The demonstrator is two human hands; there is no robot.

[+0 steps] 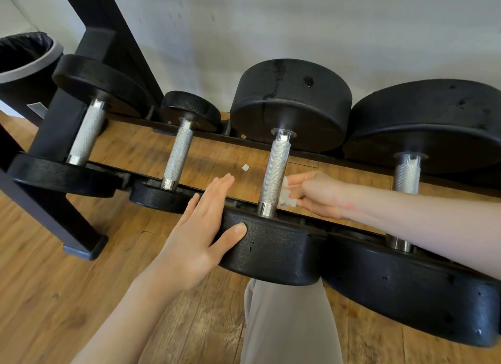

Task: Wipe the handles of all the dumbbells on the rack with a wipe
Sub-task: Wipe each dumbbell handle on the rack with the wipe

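Note:
Several black dumbbells with knurled steel handles lie across a black rack (58, 125). My right hand (317, 194) pinches a crumpled white wipe (286, 195) against the right side of the third dumbbell's handle (275, 174), low on the handle. My left hand (202, 228) lies flat with straight fingers against the left side of that dumbbell's near weight head (273, 250), thumb on its front face. Other handles: far left (86, 132), second (177, 153), far right (406, 176), partly hidden by my right forearm.
A small white scrap (245, 167) lies on the wooden floor (54, 282) under the rack. A bin with a black liner (25, 57) stands at the far left beside the rack. A white wall is behind. My grey trouser leg (287, 323) is below the dumbbells.

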